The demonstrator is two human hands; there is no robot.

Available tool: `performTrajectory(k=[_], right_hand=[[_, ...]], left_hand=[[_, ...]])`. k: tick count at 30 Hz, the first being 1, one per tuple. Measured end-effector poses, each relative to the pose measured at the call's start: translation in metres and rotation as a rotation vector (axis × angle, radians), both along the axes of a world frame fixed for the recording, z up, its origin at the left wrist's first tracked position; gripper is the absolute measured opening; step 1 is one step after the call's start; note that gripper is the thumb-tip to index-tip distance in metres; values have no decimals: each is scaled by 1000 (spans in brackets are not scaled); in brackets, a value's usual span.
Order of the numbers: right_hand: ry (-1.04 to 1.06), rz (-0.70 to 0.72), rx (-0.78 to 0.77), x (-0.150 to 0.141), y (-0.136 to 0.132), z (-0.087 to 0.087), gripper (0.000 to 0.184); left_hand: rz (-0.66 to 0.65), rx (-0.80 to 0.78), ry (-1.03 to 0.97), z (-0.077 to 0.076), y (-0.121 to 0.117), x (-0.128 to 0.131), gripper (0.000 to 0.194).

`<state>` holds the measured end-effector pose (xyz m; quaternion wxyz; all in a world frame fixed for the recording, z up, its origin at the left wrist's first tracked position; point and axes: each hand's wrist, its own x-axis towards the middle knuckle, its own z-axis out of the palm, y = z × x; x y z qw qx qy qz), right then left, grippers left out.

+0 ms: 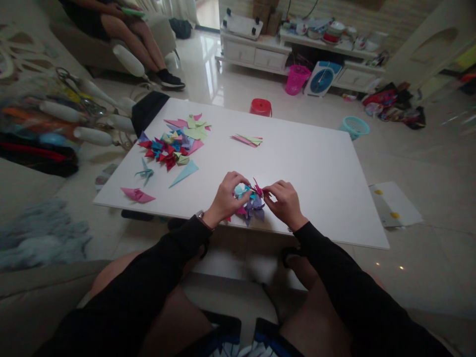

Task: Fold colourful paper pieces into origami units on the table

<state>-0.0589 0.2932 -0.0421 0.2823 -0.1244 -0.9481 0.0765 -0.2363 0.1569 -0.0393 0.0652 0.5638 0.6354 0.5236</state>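
A small magenta folded-paper crane (257,188) is held above the front of the white table (308,163). My left hand (227,196) pinches it from the left with thumb and forefinger. On its other side, the fingertips of my right hand (283,199) close on a part of the paper. Right beneath lies a small heap of finished paper cranes (255,208) in purple, light blue and pink, partly covered by my left hand. Farther left on the table are a bigger pile of coloured origami (169,148), a grey-blue crane (145,172) and a pink folded piece (137,195).
A light-blue paper strip (185,173) and a stack of narrow folded papers (247,141) lie on the table. Beyond it stand a red stool (261,106), a pink bin (296,79) and a turquoise basket (355,127). Someone sits on the sofa (80,47) at upper left.
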Motion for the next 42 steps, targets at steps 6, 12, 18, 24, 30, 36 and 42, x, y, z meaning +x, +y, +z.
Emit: performTrajectory(k=[6,12,18,24,30,36,42], right_hand=[[8,4,176,-1,-7,7,10],[98,38,185,-2,-10,7,8],[92,48,193,-2,-11,7,9],[79,49,206,-2,-11,5,10],[112,21,132,-4,-15,6,3],[108,-32,103,-5,-17,4,14],[100,-32,50,-3,-17,3,12]], left_hand=[[20,-56,-58,-4,-1,19,28],[-7,-121,-200,-3,-2,21,20],[-20,-106,-274,-1,-3,25,13],[15,-83,-326,-3,-1,27,11],[65,-77,-316,-5,0,27,6],[67,-102,-315,-9,1,30,7],[56,-118,-391,-8,1,31,4]])
